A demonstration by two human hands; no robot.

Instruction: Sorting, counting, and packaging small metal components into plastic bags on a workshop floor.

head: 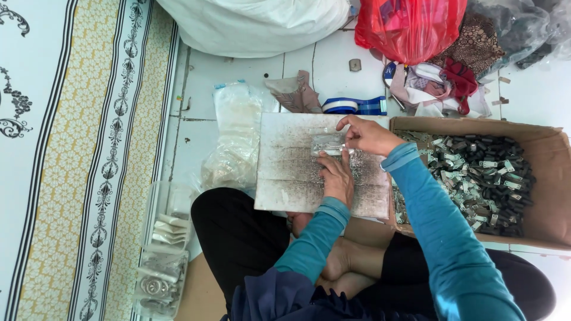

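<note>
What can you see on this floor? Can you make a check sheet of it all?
Surface: a grey-speckled white board rests on the person's lap, over a pale tiled floor.
Job's things: a small clear packet lies on the board; a cardboard box holds small dark metal parts.
Clutter: clear plastic bags, blue tape dispenser, red bag, clear tubs.
Grippers: left hand and right hand both touch the packet.
Cables: nothing seen.
Surroundings: patterned mat, white sack.

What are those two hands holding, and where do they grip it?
A small clear plastic packet on the tile board: right hand pinches its right edge, left hand presses its lower edge.
</note>
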